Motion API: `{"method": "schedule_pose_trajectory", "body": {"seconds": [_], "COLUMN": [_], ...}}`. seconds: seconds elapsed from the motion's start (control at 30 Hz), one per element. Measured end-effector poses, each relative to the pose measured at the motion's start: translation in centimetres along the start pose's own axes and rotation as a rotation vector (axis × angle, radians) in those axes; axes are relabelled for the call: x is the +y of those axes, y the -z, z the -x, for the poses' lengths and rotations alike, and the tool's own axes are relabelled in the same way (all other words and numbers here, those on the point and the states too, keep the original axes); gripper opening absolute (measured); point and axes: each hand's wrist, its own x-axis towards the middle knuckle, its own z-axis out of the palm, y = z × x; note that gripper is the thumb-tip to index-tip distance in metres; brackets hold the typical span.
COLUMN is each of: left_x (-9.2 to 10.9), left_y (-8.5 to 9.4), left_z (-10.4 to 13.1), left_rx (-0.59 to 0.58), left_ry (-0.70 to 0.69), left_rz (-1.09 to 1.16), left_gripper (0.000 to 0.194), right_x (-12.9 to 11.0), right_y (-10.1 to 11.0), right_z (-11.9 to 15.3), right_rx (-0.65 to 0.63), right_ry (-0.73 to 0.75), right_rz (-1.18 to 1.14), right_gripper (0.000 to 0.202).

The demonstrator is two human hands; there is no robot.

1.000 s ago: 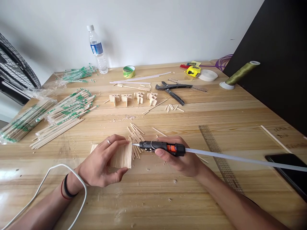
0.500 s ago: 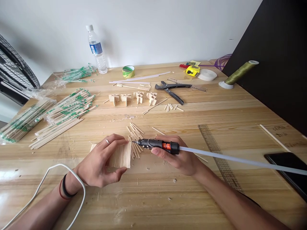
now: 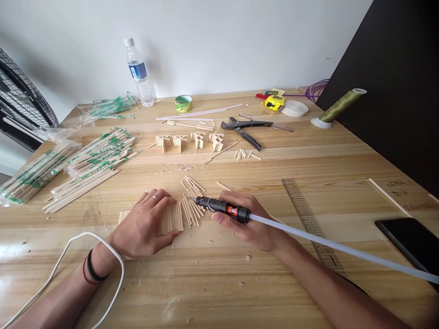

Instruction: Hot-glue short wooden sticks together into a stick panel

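My left hand (image 3: 146, 224) grips a panel of wooden sticks (image 3: 170, 218) laid side by side, its thumb on the near edge and its fingers over the far edge. The panel lies low, at the tabletop, and part of it is hidden under the palm. In my right hand (image 3: 245, 219) is a black hot glue gun (image 3: 219, 206) with a long white glue stick (image 3: 308, 235) out of its back end. The nozzle points left, over loose short sticks (image 3: 192, 211) just right of the panel, apart from the panel's edge.
Bagged chopsticks (image 3: 99, 153) lie at left, near a bottle (image 3: 139, 75) and a fan (image 3: 24, 91). Small stick assemblies (image 3: 180, 141), a cutter (image 3: 245, 130), tape (image 3: 184, 103) and a tape measure (image 3: 274, 103) sit farther back. A ruler (image 3: 308, 219) and phone (image 3: 404, 242) lie right; a white cable (image 3: 113, 256) crosses my left wrist.
My left hand has lowered the panel from a tilted, raised position to the tabletop, moving slightly left. The glue gun has shifted a little left, its nozzle now away from the panel's edge.
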Motion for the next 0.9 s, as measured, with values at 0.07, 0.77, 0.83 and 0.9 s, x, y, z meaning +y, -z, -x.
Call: {"method": "schedule_pose_trajectory", "body": {"seconds": [0.07, 0.77, 0.83, 0.9], "left_x": [0.0, 0.18, 0.32, 0.48], "left_y": [-0.04, -0.66, -0.84, -0.97], "left_z": [-0.03, 0.16, 0.11, 0.03], "left_rx": [-0.008, -0.033, -0.03, -0.022], "left_ry": [0.007, 0.035, 0.043, 0.053], "left_rz": [-0.005, -0.051, -0.059, -0.061], "left_gripper": [0.044, 0.044, 0.043, 0.042], "right_x": [-0.07, -0.51, -0.55, -0.57], "right_y": [0.01, -0.2, -0.19, -0.18], "right_z": [0.04, -0.08, -0.04, 0.0], "right_rx": [-0.038, -0.149, -0.148, -0.148], "right_ry": [0.012, 0.099, 0.1, 0.104], "right_rz": [0.005, 0.119, 0.125, 0.128], "right_gripper": [0.041, 0.035, 0.035, 0.035]}}
